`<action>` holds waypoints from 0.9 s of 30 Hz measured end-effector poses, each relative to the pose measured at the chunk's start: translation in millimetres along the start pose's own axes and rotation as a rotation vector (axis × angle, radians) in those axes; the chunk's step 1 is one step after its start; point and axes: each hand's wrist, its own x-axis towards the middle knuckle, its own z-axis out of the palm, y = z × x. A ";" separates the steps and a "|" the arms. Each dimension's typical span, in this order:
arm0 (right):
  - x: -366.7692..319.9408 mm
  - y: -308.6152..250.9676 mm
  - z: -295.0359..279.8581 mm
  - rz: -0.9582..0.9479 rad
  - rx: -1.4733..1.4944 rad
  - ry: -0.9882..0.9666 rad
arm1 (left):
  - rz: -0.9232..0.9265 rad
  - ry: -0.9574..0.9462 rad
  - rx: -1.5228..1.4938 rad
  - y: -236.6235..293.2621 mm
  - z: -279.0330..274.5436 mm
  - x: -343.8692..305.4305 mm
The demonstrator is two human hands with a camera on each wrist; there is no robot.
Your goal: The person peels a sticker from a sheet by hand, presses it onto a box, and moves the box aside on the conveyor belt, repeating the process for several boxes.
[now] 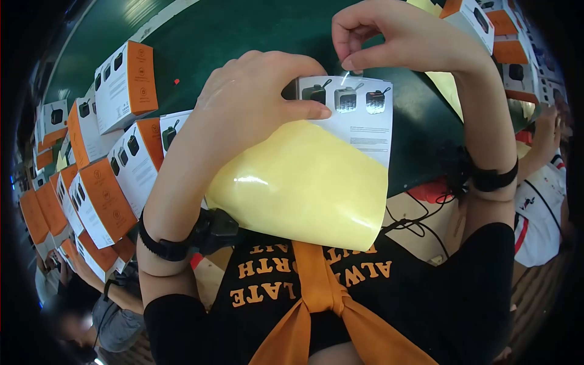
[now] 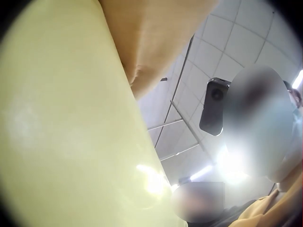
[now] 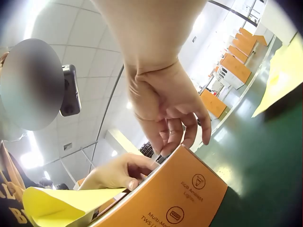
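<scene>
A white and orange speaker box (image 1: 371, 131), printed with pictures of small speakers, stands on the green table in front of the person. The left hand (image 1: 258, 91) grips its left side, thumb on the white printed face. A glossy yellow sheet (image 1: 298, 188) droops from under that hand and covers the box's lower part. At the box's top edge the right hand (image 1: 395, 39) pinches a small clear strip (image 1: 346, 77) between thumb and forefinger. In the right wrist view the right fingers hang right at the top edge, above the orange side (image 3: 189, 194).
Several similar boxes (image 1: 125, 88) are crowded along the left of the green table (image 1: 243, 30). More boxes (image 1: 511, 48) stand at the far right, beside another yellow sheet (image 1: 447, 91). Black cables (image 1: 420, 222) hang below the table edge. Other people sit at both sides.
</scene>
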 end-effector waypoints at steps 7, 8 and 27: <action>-1.1 3.7 -2.3 0.031 0.018 -0.089 | -0.013 -0.013 -0.010 2.0 -1.4 0.0; -1.6 6.1 -1.5 -0.019 0.017 -0.074 | -0.007 -0.012 -0.012 2.2 -1.2 -0.1; 1.9 21.4 29.8 0.047 -0.163 0.056 | -0.014 -0.025 0.013 5.2 -0.6 -0.6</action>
